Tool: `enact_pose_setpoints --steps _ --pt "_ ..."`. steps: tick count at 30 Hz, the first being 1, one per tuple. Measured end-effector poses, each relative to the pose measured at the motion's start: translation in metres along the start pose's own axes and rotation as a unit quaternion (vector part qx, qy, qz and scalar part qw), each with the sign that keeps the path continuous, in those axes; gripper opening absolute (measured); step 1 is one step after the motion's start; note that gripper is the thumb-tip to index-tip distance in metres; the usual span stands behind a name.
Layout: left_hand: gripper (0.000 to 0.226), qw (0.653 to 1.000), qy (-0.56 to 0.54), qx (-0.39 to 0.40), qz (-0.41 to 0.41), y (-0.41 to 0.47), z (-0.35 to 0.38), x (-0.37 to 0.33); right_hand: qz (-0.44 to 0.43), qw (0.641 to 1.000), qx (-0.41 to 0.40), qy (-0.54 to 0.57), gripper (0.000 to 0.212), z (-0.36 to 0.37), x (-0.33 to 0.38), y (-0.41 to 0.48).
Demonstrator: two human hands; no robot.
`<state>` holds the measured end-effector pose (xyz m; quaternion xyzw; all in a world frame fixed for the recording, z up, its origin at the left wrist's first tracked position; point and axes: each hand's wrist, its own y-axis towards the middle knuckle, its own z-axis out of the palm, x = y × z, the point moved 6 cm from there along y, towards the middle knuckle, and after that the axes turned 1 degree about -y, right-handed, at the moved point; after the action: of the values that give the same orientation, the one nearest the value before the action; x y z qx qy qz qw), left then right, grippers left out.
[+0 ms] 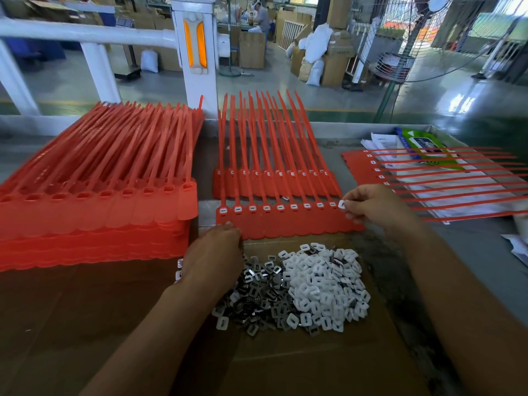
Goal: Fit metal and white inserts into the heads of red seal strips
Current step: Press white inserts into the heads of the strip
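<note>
Right hand reaches to far right, thumb and forefinger pinching white insert at rightmost head of near red seal strip sheet. Left hand palm-down, fingers curled into metal inserts; fingertips hidden, cannot tell if holding any. Metal pieces dark, shiny, slotted. White insert pile just right of them: matte plastic, rounded rectangles. Both heaps on brown cardboard. Tall stack of red strips at left, blurred. Forearms cut off at near edge.
</note>
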<state>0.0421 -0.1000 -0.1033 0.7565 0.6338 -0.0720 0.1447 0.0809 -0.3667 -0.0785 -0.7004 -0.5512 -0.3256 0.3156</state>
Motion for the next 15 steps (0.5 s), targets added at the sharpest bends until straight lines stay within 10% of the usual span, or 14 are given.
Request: enact_pose_setpoints --steps 15 --pt "0.034 1.000 0.003 -0.005 0.006 0.000 0.001 0.001 -0.014 0.994 -0.105 0.010 0.005 -0.010 -0.011 0.022"
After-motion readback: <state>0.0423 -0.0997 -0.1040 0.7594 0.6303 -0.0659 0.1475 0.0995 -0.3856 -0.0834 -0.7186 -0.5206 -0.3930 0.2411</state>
